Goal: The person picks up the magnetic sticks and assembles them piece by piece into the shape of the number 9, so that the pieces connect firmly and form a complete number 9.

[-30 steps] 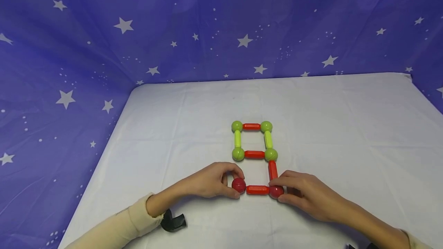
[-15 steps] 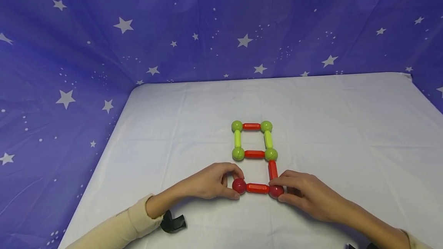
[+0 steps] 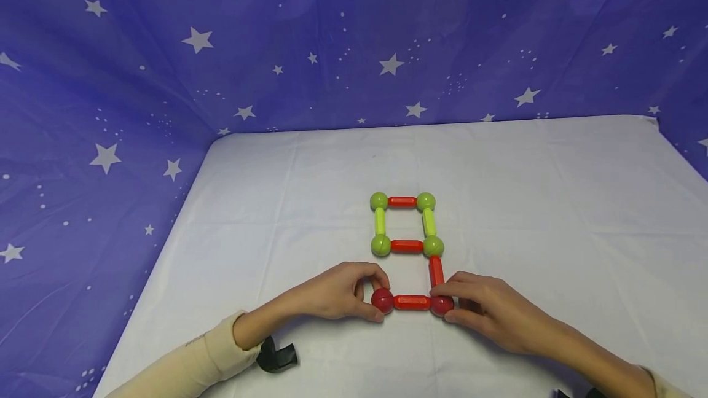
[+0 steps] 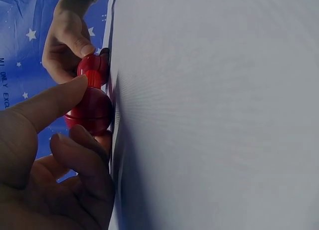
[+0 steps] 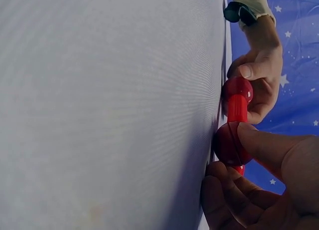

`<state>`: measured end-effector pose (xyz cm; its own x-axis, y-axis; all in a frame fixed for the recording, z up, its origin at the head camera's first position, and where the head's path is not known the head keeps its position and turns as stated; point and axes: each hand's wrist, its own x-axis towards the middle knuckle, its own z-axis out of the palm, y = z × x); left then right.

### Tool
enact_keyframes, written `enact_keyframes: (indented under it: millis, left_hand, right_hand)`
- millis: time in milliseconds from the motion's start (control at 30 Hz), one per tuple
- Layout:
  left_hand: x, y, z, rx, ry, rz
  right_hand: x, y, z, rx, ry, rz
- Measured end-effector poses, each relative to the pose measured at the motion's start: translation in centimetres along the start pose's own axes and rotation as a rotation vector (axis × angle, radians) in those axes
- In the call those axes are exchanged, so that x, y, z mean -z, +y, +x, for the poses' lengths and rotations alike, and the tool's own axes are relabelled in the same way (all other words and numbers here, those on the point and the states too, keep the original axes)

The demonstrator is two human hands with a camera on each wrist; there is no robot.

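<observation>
My left hand pinches a dark red ball between thumb and fingers. A red rod joins that ball to a second red ball, which my right hand pinches. From the second ball another red rod runs up to a green ball. Beyond it lies a square of green balls at the corners, with red rods across and yellow-green rods at the sides. In the left wrist view, thumb and fingers sit around the near red ball; the right wrist view shows a like grip.
A white cloth covers the table. Behind and to the left hangs a blue sheet with white stars. A black strap-like piece sits at the left wrist.
The left red ball has come slightly nearer the front and now meets the red rod's end, where a small gap showed earlier. The right hand has stayed in place.
</observation>
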<state>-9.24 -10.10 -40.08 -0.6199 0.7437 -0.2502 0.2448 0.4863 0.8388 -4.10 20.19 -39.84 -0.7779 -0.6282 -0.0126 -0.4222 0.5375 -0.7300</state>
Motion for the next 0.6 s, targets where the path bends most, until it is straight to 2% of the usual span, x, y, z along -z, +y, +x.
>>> enact_keyframes:
  millis: [467,600]
  left_hand:
    - [-0.05,0.02,0.04,-0.002,-0.005,0.006]
    - [0.14,0.14,-0.03,0.0,-0.026,0.033]
  right_hand:
    - [-0.1,0.13,-0.05,0.016,0.014,0.0]
    - [0.2,0.08,-0.04,0.011,-0.011,-0.016]
